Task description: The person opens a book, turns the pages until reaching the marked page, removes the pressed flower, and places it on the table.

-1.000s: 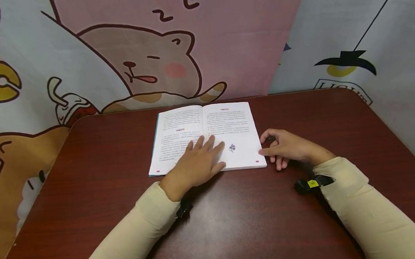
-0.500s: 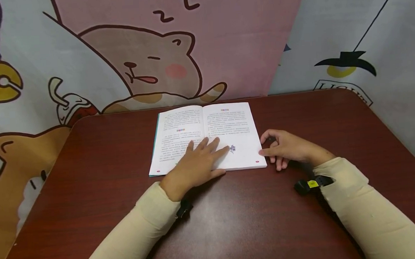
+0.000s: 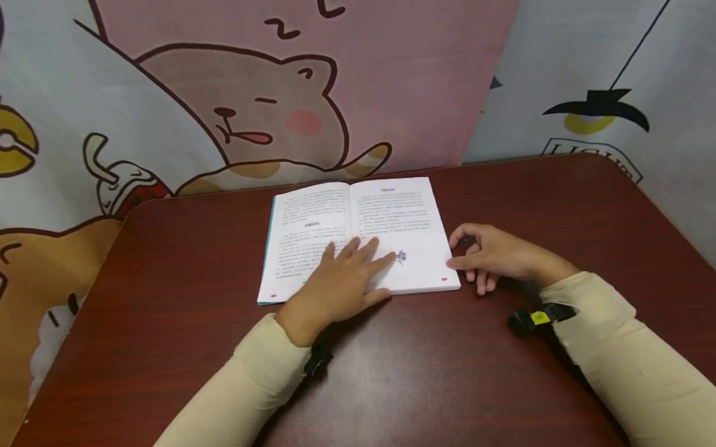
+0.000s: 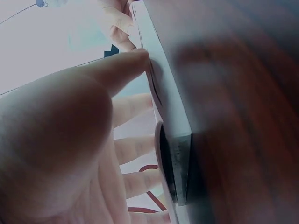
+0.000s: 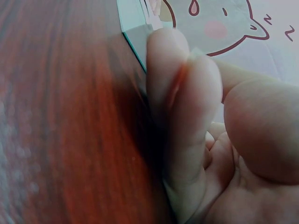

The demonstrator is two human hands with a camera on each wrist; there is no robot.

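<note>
An open book [image 3: 394, 211] with printed text lies on the table. My left hand [image 3: 337, 285] rests on its lower middle with the fingers spread, the index fingertip beside a small blue drawing on the right page. In the left wrist view the thumb [image 4: 126, 67] touches the page near the thick edge of the book [image 4: 170, 102]. My right hand [image 3: 499, 253] is at the book's right edge, fingers loosely bent. Its thumb tip touches the page margin, and the index fingertip is at the edge just above. The right wrist view shows bent fingers [image 5: 194, 98] hiding most of the book [image 5: 135, 35].
The dark reddish-brown table [image 3: 176, 354] extends around the book. Behind it hangs a cloth backdrop [image 3: 423, 71] with cartoon animals. Black wrist cameras [image 3: 524, 321] sit below both cream sleeves [image 3: 638, 357].
My left fingers have shifted slightly to the right over the page, the index fingertip now reaching the small drawing. The right hand and the book have stayed put.
</note>
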